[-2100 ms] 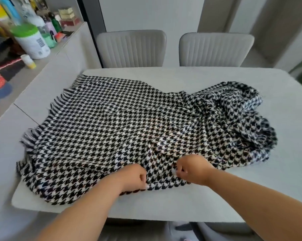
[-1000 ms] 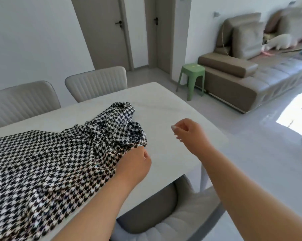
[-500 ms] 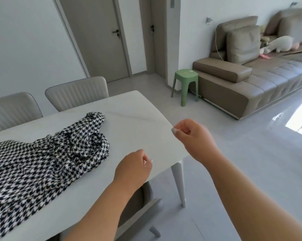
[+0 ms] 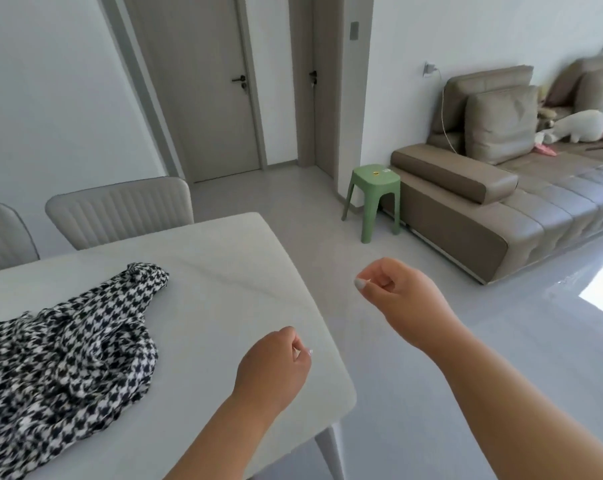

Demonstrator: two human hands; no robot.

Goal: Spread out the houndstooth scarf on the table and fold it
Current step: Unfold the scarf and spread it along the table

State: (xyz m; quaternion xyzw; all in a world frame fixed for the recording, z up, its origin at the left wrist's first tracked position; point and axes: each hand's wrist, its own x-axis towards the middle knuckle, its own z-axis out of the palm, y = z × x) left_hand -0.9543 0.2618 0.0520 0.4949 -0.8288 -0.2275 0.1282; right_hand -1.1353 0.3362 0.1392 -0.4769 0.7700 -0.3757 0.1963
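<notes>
The black-and-white houndstooth scarf (image 4: 64, 355) lies bunched and wrinkled on the white table (image 4: 230, 306), at the left of the view, running off the left edge. My left hand (image 4: 272, 367) hovers over the table's right end, fingers curled shut, holding nothing and apart from the scarf. My right hand (image 4: 397, 296) hangs past the table's right edge over the floor, its fingers also curled shut and empty.
Two pale padded chairs (image 4: 120, 211) stand along the table's far side. A green stool (image 4: 373, 199) and a brown sofa (image 4: 501, 202) stand to the right across the grey floor. Closed doors (image 4: 203, 84) are behind.
My view has swung right, away from the scarf. My left hand has let go of the scarf's edge and moved right, off the cloth. Both hands now hang empty near the table's right end.
</notes>
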